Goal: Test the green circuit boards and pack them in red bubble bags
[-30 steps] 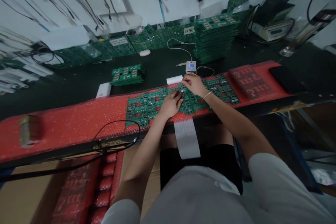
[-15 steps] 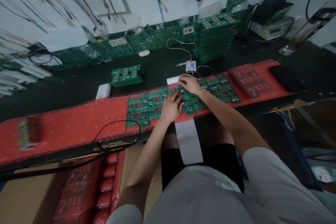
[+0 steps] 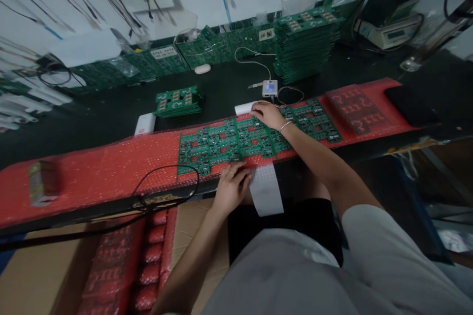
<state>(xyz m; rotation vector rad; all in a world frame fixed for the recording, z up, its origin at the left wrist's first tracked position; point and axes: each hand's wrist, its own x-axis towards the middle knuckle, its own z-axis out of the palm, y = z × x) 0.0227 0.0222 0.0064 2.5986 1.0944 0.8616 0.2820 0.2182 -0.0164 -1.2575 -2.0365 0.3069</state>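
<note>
A row of green circuit board panels lies on a long strip of red bubble wrap along the bench's near edge. My left hand is at the front edge, fingers curled on the upper end of a white label strip that hangs off the bench. My right hand rests fingers-down on the far edge of the boards, next to a small white roll. A bracelet is on that wrist.
Behind stand a tall stack of green boards, a small stack, a small white device with a lit screen and a scale. A black cable loop lies at left. Red-wrapped bundles fill a cardboard box below.
My left hand has drawn back from the boards toward me, down to the white label strip at the bench's edge. My right hand stayed on the boards' far edge.
</note>
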